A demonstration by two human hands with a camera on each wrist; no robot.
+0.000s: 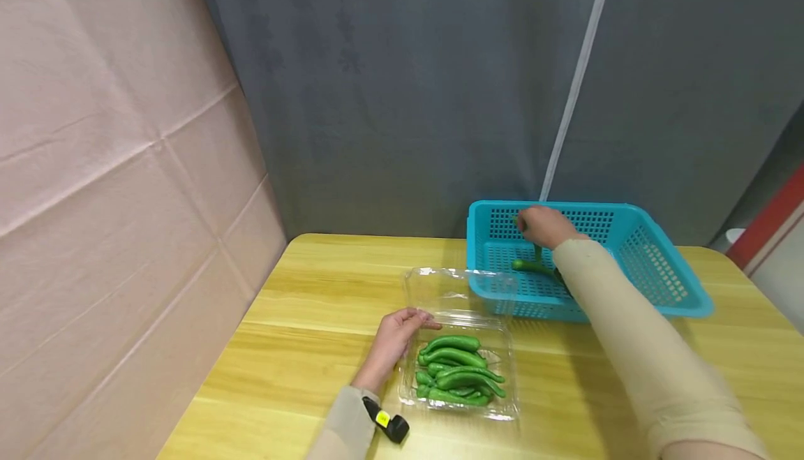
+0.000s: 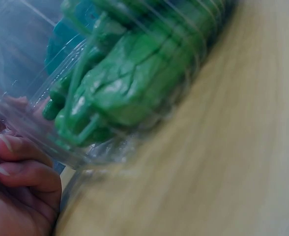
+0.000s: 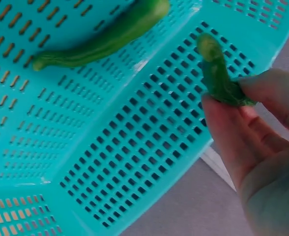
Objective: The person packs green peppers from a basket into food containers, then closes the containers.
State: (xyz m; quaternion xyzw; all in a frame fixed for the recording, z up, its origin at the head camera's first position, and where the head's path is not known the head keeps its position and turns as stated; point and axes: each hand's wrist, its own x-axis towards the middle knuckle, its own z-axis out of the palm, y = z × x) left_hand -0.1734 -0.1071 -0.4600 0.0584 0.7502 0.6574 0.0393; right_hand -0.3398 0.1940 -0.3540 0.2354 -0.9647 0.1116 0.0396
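My right hand (image 1: 548,227) pinches a green chili pepper (image 3: 216,71) between thumb and fingers, over the blue basket (image 1: 666,264). Another green pepper (image 3: 105,42) lies in that basket, partly hidden by my arm in the head view. To the left, a clear plastic clamshell box (image 1: 511,404) stands on the table, its lid (image 1: 440,285) folded back against the basket. Several green peppers (image 1: 455,359) lie inside the box. My left hand (image 1: 396,338) grips the box's left edge near the hinge; in the left wrist view its fingers (image 2: 29,172) are curled beside the plastic wall.
The wooden table (image 1: 301,320) carries both containers. A grey curtain (image 1: 389,97) hangs behind it, and a pale pink cloth (image 1: 125,202) covers the left side. The basket's rim rises above the box at the back right. A black strap (image 1: 386,419) is on my left wrist.
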